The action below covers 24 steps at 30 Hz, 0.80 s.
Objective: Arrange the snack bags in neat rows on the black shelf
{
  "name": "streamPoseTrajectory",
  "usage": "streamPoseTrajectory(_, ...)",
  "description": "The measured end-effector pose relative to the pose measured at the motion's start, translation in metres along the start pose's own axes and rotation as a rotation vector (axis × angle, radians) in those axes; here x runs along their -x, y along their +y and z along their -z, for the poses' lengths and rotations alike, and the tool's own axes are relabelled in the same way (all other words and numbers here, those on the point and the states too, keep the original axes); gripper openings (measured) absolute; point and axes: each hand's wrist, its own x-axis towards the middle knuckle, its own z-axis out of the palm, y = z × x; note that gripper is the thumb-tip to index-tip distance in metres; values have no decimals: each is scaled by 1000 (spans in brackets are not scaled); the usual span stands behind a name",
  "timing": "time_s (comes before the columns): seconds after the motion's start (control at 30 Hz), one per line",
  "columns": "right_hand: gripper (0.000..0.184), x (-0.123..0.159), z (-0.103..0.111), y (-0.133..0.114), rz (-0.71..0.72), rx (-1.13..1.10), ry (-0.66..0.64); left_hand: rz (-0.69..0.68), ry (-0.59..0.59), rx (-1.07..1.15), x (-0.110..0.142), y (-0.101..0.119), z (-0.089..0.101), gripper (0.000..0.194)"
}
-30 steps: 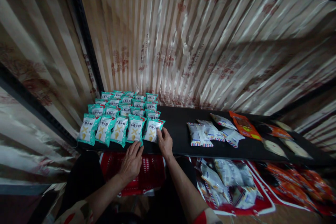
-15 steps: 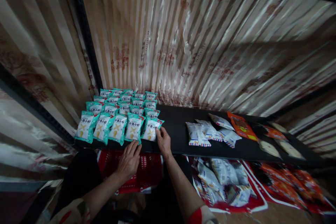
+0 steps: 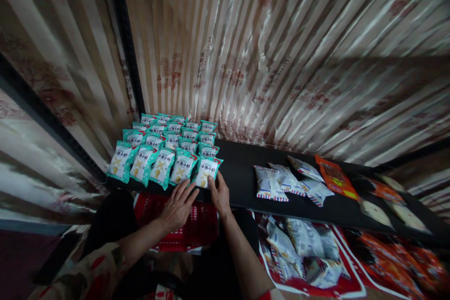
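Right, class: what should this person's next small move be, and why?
Probably to ease the right hand off the front row's rightmost teal bag: that bag already sits beside its neighbour and in front of other teal bags.

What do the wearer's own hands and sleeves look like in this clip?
The left hand and right hand are ungloved, and the forearms are bare. The left sleeve is pale with red and dark patches; the right sleeve, mostly out of frame, shows red and a pale part.
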Motion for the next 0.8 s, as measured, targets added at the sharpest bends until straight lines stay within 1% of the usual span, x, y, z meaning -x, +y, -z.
streamPoseTrajectory(0.1, 54, -1, -2, 2, -3, 33, -1, -56, -23, -15, -9, -7, -2, 55)
streamPoseTrajectory(0.23, 54, -1, -4, 3, -3, 43, 34, -54, -51, -26, -16, -12, -2, 58)
streamPoseTrajectory(0.4, 51, -3, -4, 1, 22, 46, -5, -23, -51, -10, -17, -13, -2, 57)
streamPoseTrajectory(0.53, 53, -3, -5, 4, 22, 63, -20, -11, -47, 1, -16, -12, -4, 57)
streamPoseTrajectory(0.7, 59, -3, -9, 11, 31, 94, 43, -30, -46, -21, -17, -15, -1, 58)
streamPoseTrajectory(0.8, 56, -2, -10, 9, 25, 116, 45, -71, -50, -41, -21, -17, 1, 54)
